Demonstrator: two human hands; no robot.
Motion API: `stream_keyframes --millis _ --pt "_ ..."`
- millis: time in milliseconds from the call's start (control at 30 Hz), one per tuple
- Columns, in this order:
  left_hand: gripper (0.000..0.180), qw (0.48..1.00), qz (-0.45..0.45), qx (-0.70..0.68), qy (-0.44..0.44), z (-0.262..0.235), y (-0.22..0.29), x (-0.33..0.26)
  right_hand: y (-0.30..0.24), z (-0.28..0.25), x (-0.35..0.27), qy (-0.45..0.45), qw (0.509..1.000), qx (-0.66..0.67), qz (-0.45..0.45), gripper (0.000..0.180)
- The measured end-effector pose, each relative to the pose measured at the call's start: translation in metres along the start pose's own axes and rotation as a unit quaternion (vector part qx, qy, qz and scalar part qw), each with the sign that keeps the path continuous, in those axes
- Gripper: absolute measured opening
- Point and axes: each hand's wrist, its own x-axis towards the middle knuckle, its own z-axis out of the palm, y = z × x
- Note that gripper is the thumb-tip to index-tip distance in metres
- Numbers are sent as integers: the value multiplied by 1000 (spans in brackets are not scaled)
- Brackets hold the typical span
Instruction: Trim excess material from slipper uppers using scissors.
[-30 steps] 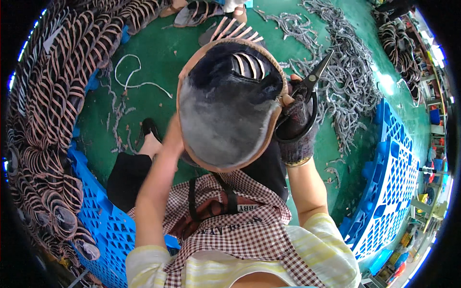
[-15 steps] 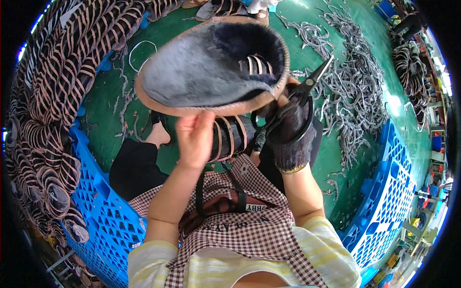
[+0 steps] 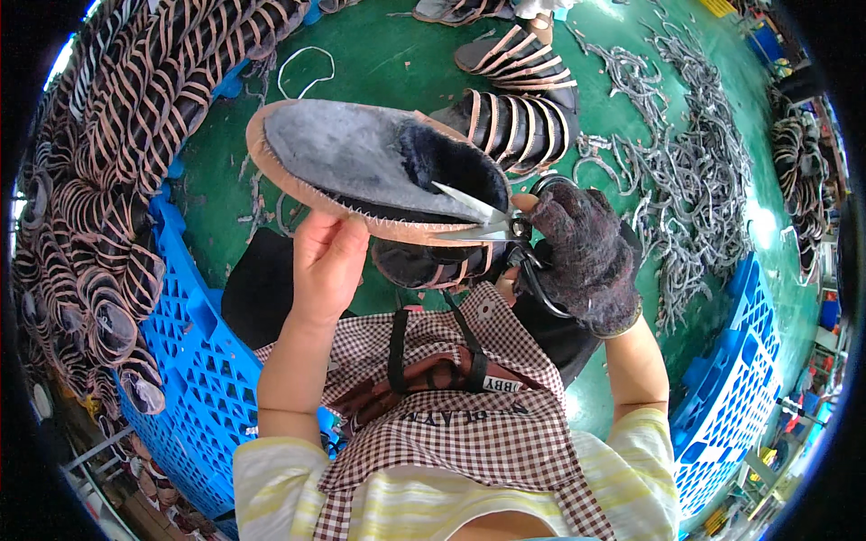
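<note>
A fur-lined slipper, grey inside with a tan stitched rim, is held up in front of me, sole side hidden. My bare left hand pinches its near rim between thumb and fingers. In a dark knitted glove with bare fingertips, my right hand grips black-handled scissors. Their blades are spread at the slipper's right end, one over the lining and the other along the outer side of the rim. Below the slipper, above my apron, lies a row of nested dark slippers with tan edges.
Nested slippers are heaped high along the left, beside a blue plastic pallet. More nested slippers lie on the green floor ahead. Grey fluffy trimmings are piled at right, beyond another blue pallet. A white loop lies ahead.
The slipper has moved down and left, uncovering the nested slippers behind it. The scissors have swung from pointing away to the right round to the slipper's rim, with blades now spread.
</note>
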Motion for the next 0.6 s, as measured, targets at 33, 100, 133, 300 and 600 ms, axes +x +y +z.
stream_keyframes --millis 33,100,133,300,600 --pt "29 1000 -10 -10 -1 2 2 1 -2 -2 2 -1 1000 1 -2 48" --pt "29 1000 -20 -21 -2 2 4 4 -5 -6 3 -82 997 -12 10 46" --pt "28 999 -28 -37 -7 1 4 6 -6 -5 2 -82 997 -12 9 46" --pt "26 996 -71 -56 7 -2 4 4 -8 1 0 -8 999 34 -27 48" --pt "20 993 -120 5 9 12 2 2 -13 9 -1 -29 999 34 11 57"
